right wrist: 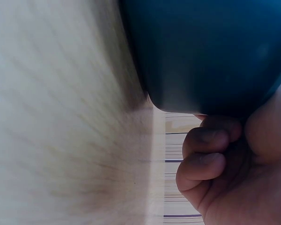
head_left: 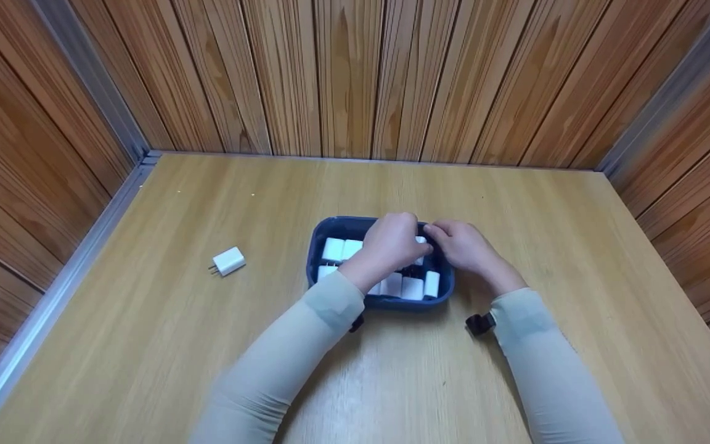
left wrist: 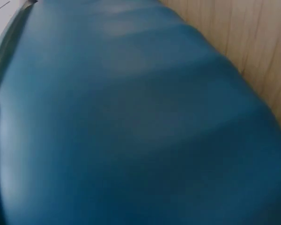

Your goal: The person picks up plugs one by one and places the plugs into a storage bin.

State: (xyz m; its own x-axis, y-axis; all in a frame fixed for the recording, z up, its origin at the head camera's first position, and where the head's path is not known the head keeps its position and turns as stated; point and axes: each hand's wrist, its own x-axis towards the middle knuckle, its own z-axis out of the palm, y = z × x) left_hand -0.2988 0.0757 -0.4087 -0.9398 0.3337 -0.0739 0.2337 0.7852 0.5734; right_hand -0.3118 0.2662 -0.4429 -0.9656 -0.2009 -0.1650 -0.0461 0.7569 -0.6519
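Observation:
A dark blue plastic bin (head_left: pixel 379 304) stands on the table, with several white charger plugs (head_left: pixel 412 288) set in rows inside it. My left hand (head_left: pixel 392 240) reaches over the bin into its right half, fingers bent down around a white charger plug (head_left: pixel 421 240) that shows between thumb and fingers; the fingertips are mostly hidden. With thumb on the rim and fingers curled beneath it outside, my right hand (head_left: pixel 463 246) grips the bin's back right corner. The right wrist view shows those curled fingers (right wrist: pixel 203 161) against the bin's blue wall (right wrist: pixel 201 56). In the left wrist view, the bin's outer side (left wrist: pixel 131 117) fills most of the picture.
One loose white charger plug (head_left: pixel 228 261) lies on the table left of the bin, its metal prongs pointing left. Wood-patterned panels (head_left: pixel 349 80) close off the back and both sides of the table (head_left: pixel 207 345). Grey metal strips (head_left: pixel 53 320) run along the left edge.

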